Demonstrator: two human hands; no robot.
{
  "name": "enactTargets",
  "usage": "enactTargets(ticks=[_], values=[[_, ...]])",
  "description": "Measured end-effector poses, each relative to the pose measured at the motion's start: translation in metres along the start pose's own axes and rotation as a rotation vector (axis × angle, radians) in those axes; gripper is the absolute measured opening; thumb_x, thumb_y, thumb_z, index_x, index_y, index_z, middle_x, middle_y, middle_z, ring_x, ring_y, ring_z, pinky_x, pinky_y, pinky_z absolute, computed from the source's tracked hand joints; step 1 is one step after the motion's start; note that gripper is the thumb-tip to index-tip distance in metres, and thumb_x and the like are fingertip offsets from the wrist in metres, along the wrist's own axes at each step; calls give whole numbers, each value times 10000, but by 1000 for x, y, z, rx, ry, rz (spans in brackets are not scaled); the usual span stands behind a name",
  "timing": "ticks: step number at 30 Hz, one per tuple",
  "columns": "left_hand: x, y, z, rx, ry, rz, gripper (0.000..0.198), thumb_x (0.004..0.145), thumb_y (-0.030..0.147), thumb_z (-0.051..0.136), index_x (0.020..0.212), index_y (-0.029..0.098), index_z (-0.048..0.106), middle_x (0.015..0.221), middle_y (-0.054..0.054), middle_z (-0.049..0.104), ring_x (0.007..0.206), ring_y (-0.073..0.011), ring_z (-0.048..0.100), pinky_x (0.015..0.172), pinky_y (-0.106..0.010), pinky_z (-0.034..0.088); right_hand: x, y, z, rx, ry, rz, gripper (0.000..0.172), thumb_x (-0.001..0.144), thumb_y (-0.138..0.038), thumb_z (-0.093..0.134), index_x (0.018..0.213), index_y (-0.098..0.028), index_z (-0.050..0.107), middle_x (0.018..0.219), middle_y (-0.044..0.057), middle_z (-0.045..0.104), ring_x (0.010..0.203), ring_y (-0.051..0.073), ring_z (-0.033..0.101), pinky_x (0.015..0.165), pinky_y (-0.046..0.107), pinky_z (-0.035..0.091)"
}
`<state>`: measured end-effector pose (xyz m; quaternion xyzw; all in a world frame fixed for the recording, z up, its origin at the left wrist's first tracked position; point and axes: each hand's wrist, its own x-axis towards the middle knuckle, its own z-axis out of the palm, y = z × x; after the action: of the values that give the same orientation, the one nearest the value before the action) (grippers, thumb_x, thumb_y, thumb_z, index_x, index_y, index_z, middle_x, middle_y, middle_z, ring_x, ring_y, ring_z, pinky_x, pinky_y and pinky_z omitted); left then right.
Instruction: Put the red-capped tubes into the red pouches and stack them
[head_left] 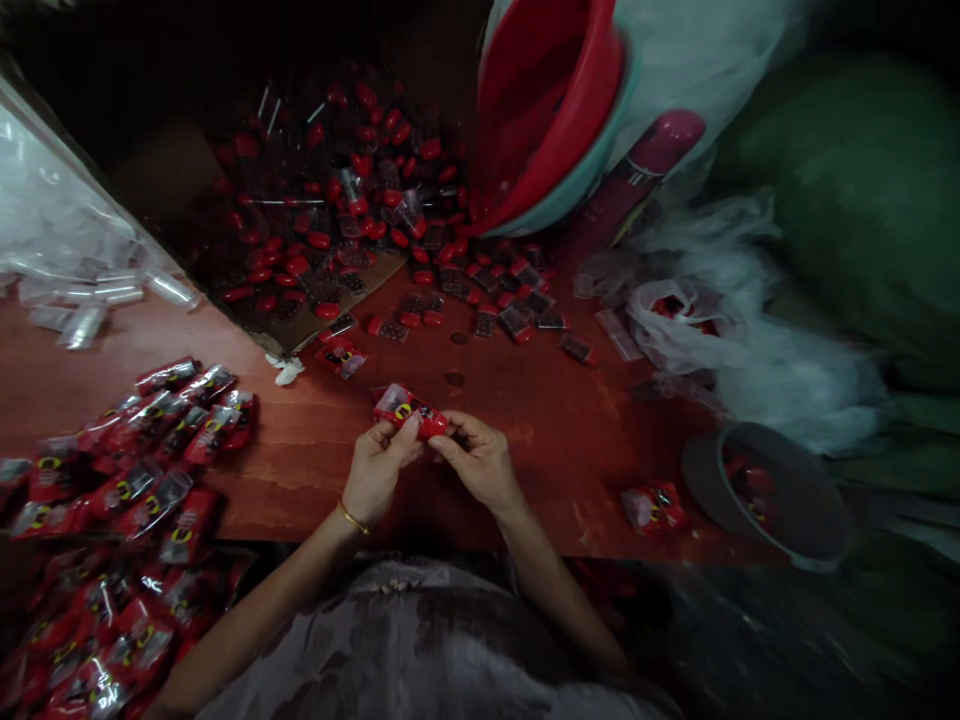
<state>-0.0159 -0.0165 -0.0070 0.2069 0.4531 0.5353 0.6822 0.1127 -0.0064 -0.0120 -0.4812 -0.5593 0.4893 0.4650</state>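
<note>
Between my two hands, just above the table's front part, is a small red printed plastic packet [409, 408] with a yellow and black mark. My left hand [379, 465] pinches its lower left side between thumb and fingers. My right hand [480, 455] grips its right end with thumb and forefinger. A gold bangle [352, 518] sits on the left wrist. Another red packet [342, 357] lies a little beyond the hands. Several clear tubes with red caps [514, 320] are scattered farther back on the table. What the held packet contains is not clear.
A tilted cardboard box [225, 290] full of red-capped tubes opens toward me. Filled red packets [161, 425] are heaped at left, with more below. Red basin [551, 110], spray can [637, 180], plastic bags [780, 360] and grey bowl [765, 500] stand right. Clear tubes [112, 290] lie far left.
</note>
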Motion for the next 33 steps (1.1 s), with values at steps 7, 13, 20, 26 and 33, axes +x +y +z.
enactTargets(ticks=[7,13,20,26,33], values=[[3,7,-8,140,-64,42,345,600,392,748,809,122,704,795,-55,708,703,-133,622,703,-254,500,-5,-1,12,169,-1,87,162,758,-336,590,816,-186,567,566,-57,546,421,61,508,430,183,437],[2,2,-17,54,-47,-74,427,521,452,774,778,121,689,724,-41,699,615,-122,616,670,-270,509,0,2,19,121,-34,157,200,694,-353,641,743,-183,548,543,-56,539,441,77,501,428,195,446],[-9,2,-38,-69,30,-179,446,471,408,815,765,102,675,677,-49,688,554,-104,616,620,-238,501,-2,11,30,-219,-14,6,194,674,-334,688,774,-190,605,520,-74,490,463,74,454,467,187,404],[-33,19,-74,1,150,-162,424,497,387,806,767,89,673,637,-66,683,538,-124,628,578,-223,489,-4,17,56,-349,-340,-189,210,816,-345,561,975,-248,659,641,-26,641,565,130,583,568,242,478],[-68,59,-146,548,568,-68,512,574,507,717,894,119,621,647,-53,668,497,-156,604,514,-261,475,-1,15,55,-517,-328,-264,213,864,-320,493,960,-232,662,814,30,718,712,176,667,663,288,521]])
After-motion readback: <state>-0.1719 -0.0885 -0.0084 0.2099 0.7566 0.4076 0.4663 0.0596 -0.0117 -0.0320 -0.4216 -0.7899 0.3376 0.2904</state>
